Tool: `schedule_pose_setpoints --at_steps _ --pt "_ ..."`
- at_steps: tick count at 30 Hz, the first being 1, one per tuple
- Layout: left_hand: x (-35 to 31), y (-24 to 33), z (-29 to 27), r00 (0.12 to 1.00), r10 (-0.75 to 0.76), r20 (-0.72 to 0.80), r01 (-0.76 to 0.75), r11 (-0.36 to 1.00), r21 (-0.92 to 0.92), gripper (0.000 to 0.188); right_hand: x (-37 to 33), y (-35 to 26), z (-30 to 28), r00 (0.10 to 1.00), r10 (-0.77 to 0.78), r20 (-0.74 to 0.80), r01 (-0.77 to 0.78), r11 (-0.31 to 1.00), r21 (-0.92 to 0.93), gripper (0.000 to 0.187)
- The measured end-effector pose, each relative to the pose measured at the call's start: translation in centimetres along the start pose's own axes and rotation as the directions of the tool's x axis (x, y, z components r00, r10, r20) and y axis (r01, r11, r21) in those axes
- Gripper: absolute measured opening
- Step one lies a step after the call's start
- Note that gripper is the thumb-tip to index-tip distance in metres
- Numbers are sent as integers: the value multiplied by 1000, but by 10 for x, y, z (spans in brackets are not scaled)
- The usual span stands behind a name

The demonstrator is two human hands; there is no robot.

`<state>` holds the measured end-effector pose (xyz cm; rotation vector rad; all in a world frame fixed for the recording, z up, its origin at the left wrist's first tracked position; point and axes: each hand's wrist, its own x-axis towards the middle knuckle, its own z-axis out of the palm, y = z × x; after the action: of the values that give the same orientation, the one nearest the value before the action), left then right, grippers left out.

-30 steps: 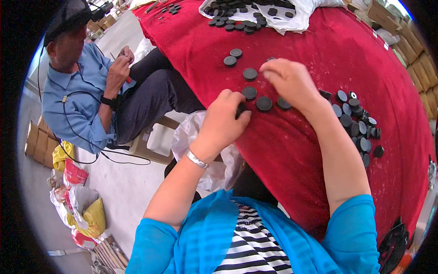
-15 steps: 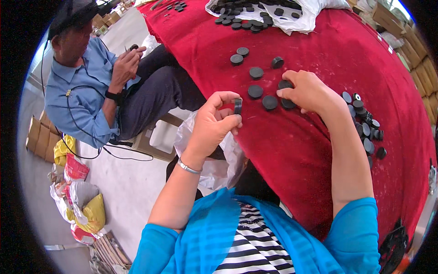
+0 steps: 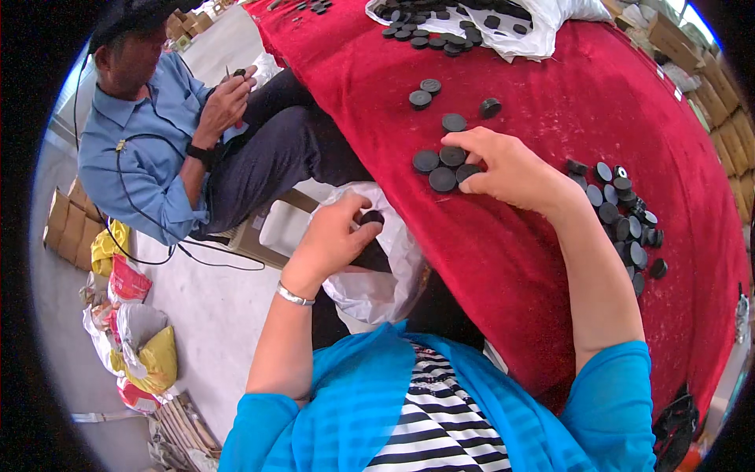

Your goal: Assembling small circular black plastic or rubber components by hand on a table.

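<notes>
My left hand (image 3: 330, 240) is closed on a small black disc (image 3: 371, 217), pinched by thumb and fingers above the mouth of a white plastic bag (image 3: 401, 271) beside the table edge. My right hand (image 3: 511, 171) rests on the red cloth (image 3: 550, 102) with thumb and fingers curled round black discs (image 3: 452, 156) at the edge of a small cluster. Part of one disc is covered by its fingers. A little farther off lie a few loose discs (image 3: 420, 99), one of them tipped on its side (image 3: 490, 108).
A heap of black discs (image 3: 621, 228) lies to the right. At the far side, a white sack (image 3: 543, 35) has many more spilled about it. To the left a seated person in a blue shirt (image 3: 134, 181) handles a small dark piece. Filled bags (image 3: 149, 354) stand on the floor.
My left hand has moved down and left with its disc, from the table edge to over the bag. My right hand has slid left, drawing discs into the cluster.
</notes>
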<state>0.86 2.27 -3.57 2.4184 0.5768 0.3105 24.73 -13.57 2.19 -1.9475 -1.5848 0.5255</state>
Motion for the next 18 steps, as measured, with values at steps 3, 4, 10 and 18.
schedule_pose_setpoints --at_steps 3,4,10,18 --pt "4 4 2 997 16 -76 -18 999 -34 31 5 13 -1 997 10 -71 2 985 174 53" --pt "11 18 1 995 28 -99 -37 995 -87 32 6 17 -4 994 32 -106 -23 996 81 50" --pt "67 58 20 879 402 -257 -391 915 94 34 7 8 -3 982 153 -110 -168 976 -139 41" --pt "77 59 26 965 258 -50 -253 964 84 30 2 0 25 979 -35 -203 -10 977 -213 29"
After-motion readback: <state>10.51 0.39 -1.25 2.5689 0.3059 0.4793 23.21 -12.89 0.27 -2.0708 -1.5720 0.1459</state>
